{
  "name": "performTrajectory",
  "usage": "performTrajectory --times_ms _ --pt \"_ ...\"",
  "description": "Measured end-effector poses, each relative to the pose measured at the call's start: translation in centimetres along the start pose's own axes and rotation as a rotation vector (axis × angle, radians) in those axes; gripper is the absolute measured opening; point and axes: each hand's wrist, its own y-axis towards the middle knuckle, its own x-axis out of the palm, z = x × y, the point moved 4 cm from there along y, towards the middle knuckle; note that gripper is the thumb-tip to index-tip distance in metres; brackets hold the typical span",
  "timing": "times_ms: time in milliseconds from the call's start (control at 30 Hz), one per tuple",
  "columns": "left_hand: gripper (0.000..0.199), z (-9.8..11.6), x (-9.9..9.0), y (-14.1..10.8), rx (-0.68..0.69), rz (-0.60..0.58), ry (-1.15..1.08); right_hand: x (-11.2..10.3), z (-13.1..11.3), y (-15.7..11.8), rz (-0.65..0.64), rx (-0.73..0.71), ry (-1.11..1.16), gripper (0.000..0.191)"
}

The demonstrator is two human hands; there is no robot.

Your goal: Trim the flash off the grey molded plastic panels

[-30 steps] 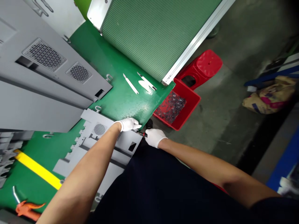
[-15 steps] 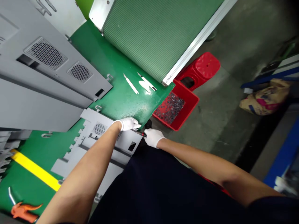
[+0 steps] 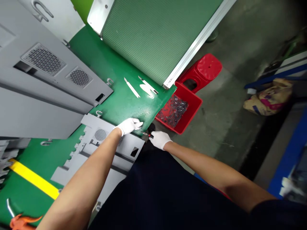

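My left hand, in a white glove, is at the upper edge of a grey plastic panel with round grilles. Its fingers are closed together, and something small may be at the fingertips; I cannot make it out. My right hand, also gloved, is closed around a small hand tool with a red and black handle and a thin metal tip. The tip points toward the left fingertips, a little apart from them, near the panel's corner. Most of the handle is hidden in the glove.
Two white-handled knives lie on the green table below a ribbed conveyor belt. A red bin of small dark scraps stands beside a red stool. Large grey panels lean left; an orange air gun lies lower left.
My right hand and its tool have drawn slightly away from the panel's edge. The left hand has lifted a little from the edge. The whole view has shifted slightly.
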Motion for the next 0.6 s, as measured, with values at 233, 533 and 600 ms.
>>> performTrajectory --times_ms 233,533,600 --pt "0.061 10.1 2.6 2.4 0.182 0.097 0.030 2.0 3.1 -2.1 -0.013 0.173 0.189 0.033" --pt "0.056 0.5 -13.0 -7.1 -0.381 0.913 0.858 2.5 3.5 -2.4 0.004 0.210 0.337 0.032" --pt "0.057 -2.5 -14.7 -7.9 -0.426 0.739 0.901 2.1 3.3 -2.2 0.006 0.194 0.346 0.032"
